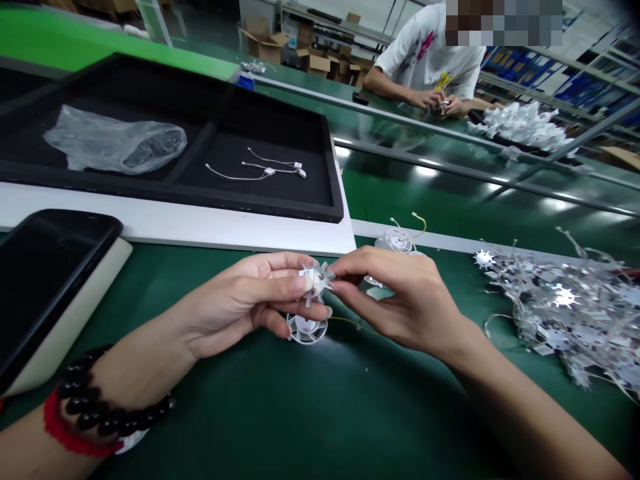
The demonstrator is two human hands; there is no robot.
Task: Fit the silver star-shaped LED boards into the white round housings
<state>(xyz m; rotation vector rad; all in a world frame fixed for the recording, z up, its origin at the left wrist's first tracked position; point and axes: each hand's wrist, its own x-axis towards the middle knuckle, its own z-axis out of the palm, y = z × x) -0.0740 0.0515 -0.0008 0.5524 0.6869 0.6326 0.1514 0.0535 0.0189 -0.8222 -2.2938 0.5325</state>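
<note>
Steady hold, light touch

I have the star-shaped silvery piece (316, 287) above the table (325, 413), pinched in the left hand (260, 293). The right hand's (400, 297) thumb and forefinger nearly meet at its edge; I can't tell whether they grip. I'd brace the left, press gently against bending, and avoid knocking the white wheel-like part (306, 325) below.

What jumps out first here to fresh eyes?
The left hand holds a silvery star-shaped part mid-picture, with the right hand at its edge. At right, a glinting heap of similar parts lies on the green tabletop. At upper left, a clear bag lies in a black tray.
</note>
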